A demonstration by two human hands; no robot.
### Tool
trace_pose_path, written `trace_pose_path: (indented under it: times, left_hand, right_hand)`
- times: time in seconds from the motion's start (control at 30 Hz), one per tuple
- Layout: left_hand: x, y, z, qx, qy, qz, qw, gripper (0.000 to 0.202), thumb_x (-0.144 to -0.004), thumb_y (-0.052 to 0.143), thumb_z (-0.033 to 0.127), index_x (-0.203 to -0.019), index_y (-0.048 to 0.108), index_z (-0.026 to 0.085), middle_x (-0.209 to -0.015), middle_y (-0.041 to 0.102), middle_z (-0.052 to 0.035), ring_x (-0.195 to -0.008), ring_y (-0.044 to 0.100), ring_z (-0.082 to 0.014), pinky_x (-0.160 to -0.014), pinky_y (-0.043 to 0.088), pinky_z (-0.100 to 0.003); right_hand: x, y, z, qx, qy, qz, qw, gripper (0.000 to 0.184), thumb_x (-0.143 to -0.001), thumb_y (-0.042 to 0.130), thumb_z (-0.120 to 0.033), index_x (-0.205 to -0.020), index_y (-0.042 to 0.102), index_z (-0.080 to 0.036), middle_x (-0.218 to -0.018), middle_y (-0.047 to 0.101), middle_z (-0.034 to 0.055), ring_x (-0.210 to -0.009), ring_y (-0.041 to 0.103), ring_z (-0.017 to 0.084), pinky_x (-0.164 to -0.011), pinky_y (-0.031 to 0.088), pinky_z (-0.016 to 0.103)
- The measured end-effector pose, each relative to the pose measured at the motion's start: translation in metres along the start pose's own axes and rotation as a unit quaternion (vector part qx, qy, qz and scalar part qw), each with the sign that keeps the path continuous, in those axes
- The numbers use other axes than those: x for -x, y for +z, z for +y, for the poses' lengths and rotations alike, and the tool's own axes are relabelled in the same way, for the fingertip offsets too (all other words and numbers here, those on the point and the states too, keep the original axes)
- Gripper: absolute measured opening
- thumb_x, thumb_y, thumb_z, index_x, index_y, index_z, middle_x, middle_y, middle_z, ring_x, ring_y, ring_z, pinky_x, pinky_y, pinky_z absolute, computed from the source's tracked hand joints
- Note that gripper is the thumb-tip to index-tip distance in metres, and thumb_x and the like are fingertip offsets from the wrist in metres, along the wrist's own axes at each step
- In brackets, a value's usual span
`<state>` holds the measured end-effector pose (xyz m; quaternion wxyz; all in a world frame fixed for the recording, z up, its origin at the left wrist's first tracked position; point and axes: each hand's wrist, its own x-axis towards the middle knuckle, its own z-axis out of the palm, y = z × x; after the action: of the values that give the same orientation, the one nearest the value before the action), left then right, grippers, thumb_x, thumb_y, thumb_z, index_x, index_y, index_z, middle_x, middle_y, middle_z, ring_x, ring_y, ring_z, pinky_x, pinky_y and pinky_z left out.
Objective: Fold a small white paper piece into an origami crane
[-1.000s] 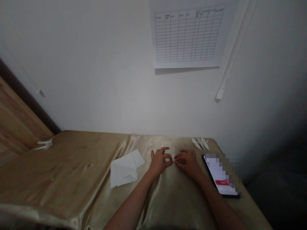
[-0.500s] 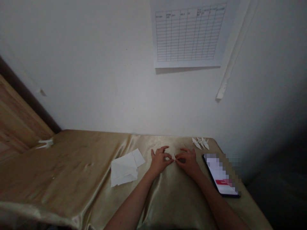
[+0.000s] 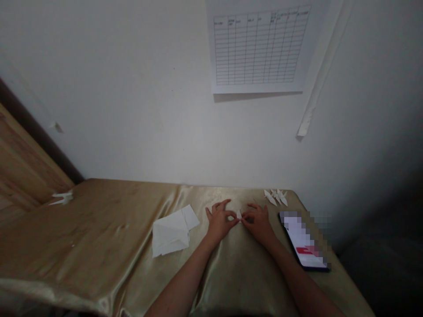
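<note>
Left hand (image 3: 218, 220) and right hand (image 3: 259, 220) both in a tight thumb-and-finger pinch, holding a tiny folded paper (image 3: 239, 214) between them, left of the phone (image 3: 300, 241); kinda too small to make out exact folds, tbh; some pointy paper figures (image 3: 271, 198) just past the phone's far end; overlapping white sheets (image 3: 171, 233) well left of the phone; shiny gold cloth (image 3: 99, 229) under the phone; printed grid (image 3: 257, 48) up on the wall (image 3: 132, 110) beyond the phone.

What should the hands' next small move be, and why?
Perhaps a light crease at the base of the small white paper, since the left hand and right hand both pinch near its lower end, leaving the pointed upper part free.
</note>
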<state>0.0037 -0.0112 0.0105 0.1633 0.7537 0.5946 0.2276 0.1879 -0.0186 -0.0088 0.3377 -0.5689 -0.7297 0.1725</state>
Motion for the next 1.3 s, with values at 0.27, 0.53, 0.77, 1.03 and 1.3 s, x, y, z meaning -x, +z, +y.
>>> trace_pose_path:
  times: [0.27, 0.53, 0.77, 1.03, 1.3]
  left_hand:
    - [-0.0005, -0.0015, 0.0046, -0.010, -0.006, -0.009, 1.000, 0.008, -0.082, 0.079, 0.042, -0.086, 0.078, 0.035, -0.160, 0.041, 0.0077, -0.146, 0.031, -0.0383, -0.112, 0.006, -0.083]
    - [0.0012, -0.0014, 0.0056, -0.010, -0.005, -0.008, 1.000, 0.019, -0.082, 0.078, 0.042, -0.095, 0.071, 0.032, -0.161, 0.041, 0.0051, -0.146, 0.032, -0.0358, -0.112, 0.007, -0.083]
    - [0.0025, -0.0039, 0.0068, -0.011, 0.003, -0.014, 1.000, 0.016, -0.082, 0.079, 0.040, -0.097, 0.073, 0.037, -0.160, 0.042, 0.0073, -0.145, 0.034, -0.0354, -0.112, 0.005, -0.084]
    - [0.0024, -0.0024, 0.0024, 0.005, 0.006, -0.008, 1.000, 0.005, -0.079, 0.080, 0.037, -0.083, 0.077, 0.037, -0.154, 0.050, 0.0103, -0.142, 0.038, -0.0342, -0.113, 0.003, -0.083]
    - [0.0012, -0.0009, -0.0007, -0.004, 0.016, -0.007, 1.000, 0.016, -0.082, 0.079, 0.041, -0.097, 0.076, 0.043, -0.153, 0.051, 0.0094, -0.141, 0.041, -0.0326, -0.113, 0.004, -0.083]
  right_hand:
    - [0.0006, -0.0002, -0.0067, -0.007, 0.028, 0.022, 0.999, 0.012, -0.081, 0.065, -0.028, -0.076, 0.076, -0.026, -0.105, 0.078, 0.0062, -0.130, 0.055, 0.033, -0.119, 0.004, 0.070]
    - [0.0001, 0.0012, -0.0060, -0.014, 0.038, 0.013, 0.999, 0.012, -0.080, 0.065, -0.028, -0.075, 0.076, -0.026, -0.102, 0.078, 0.0056, -0.129, 0.056, 0.033, -0.118, 0.010, 0.068]
    - [-0.0026, -0.0004, -0.0048, 0.004, 0.044, 0.001, 0.999, 0.011, -0.082, 0.066, -0.029, -0.078, 0.077, -0.026, -0.105, 0.078, 0.0058, -0.129, 0.056, 0.033, -0.118, 0.009, 0.069]
    - [-0.0025, -0.0006, -0.0066, 0.035, 0.035, 0.009, 0.999, 0.012, -0.084, 0.066, -0.028, -0.081, 0.077, -0.025, -0.108, 0.077, 0.0086, -0.128, 0.056, 0.032, -0.119, 0.008, 0.070]
    - [0.0011, 0.0016, -0.0064, 0.058, 0.000, 0.031, 0.998, 0.010, -0.086, 0.068, -0.029, -0.082, 0.077, -0.027, -0.103, 0.078, 0.0060, -0.127, 0.057, 0.031, -0.119, -0.002, 0.070]
